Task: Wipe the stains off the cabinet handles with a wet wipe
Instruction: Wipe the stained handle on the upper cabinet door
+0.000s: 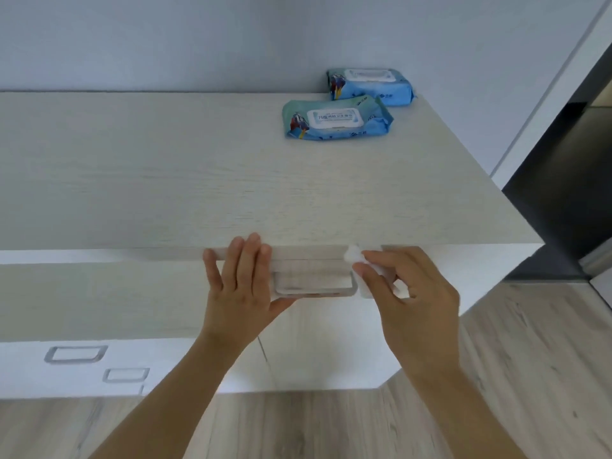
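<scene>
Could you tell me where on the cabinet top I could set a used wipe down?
The pale wood-grain cabinet top is bare left of the two blue wet-wipe packs. The front edge is crowded by both hands.

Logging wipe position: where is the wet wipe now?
Head view, right of centre: the right hand pinches the wet wipe against the top drawer handle's right end.

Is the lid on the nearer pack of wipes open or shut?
Shut. The white flip lid lies flat on the nearer pack; no wipe sticks out.
</scene>
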Action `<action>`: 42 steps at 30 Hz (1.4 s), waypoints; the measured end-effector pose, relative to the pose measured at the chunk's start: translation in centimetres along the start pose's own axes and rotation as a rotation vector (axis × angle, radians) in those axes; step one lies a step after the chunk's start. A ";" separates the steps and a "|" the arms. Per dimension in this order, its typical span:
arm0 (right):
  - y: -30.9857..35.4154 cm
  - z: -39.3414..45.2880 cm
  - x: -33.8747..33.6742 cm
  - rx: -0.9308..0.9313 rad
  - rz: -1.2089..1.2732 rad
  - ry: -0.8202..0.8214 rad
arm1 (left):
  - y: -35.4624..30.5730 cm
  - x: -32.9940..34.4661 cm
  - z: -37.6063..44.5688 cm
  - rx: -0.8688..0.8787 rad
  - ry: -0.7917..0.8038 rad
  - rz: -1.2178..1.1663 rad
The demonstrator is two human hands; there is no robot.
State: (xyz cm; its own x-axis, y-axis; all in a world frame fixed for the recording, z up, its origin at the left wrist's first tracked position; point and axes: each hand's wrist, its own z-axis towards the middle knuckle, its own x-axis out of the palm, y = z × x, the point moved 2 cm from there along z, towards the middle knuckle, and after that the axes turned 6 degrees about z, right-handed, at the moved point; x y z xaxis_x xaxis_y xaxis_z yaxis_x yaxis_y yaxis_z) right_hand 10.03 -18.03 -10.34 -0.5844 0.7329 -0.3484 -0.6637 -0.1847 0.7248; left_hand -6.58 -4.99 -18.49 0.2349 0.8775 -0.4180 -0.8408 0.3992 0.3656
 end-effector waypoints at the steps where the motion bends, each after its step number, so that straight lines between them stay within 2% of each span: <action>1: -0.7 -0.3 0.3 -0.042 0.012 -0.045 | -0.3 0.7 0.2 -0.024 -0.059 0.003; 6: -4.1 -2.4 1.7 -0.234 0.124 -0.266 | -1.2 1.8 0.7 -0.126 -0.256 -0.060; 9: -6.4 -3.9 2.7 -0.341 0.186 -0.358 | -1.1 2.3 0.9 -0.128 -0.316 -0.080; 13: -8.8 -5.3 3.6 -0.364 0.255 -0.431 | -1.1 2.5 0.5 -0.112 -0.334 -0.094; 19: -10.2 -5.3 4.1 -0.548 0.130 -0.439 | -2.8 3.2 -1.3 -0.243 -0.352 -0.130; 24: -10.1 -4.4 4.9 -0.571 0.182 -0.424 | -2.9 3.4 -1.2 -0.239 -0.387 -0.150; 31: -10.5 -3.9 5.9 -0.525 0.380 -0.338 | -2.8 3.6 -1.3 -0.240 -0.396 -0.148; 42: -10.6 -2.5 5.0 -0.718 0.282 -0.360 | -2.8 3.7 -1.4 -0.227 -0.403 -0.149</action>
State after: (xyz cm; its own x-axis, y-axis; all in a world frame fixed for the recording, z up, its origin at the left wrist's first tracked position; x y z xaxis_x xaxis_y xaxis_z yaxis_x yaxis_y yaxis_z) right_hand 12.98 -14.06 -21.28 -0.6690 0.7381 0.0873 -0.7217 -0.6732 0.1609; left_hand -4.05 -3.20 -22.23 0.4939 0.8659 -0.0799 -0.8580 0.5002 0.1171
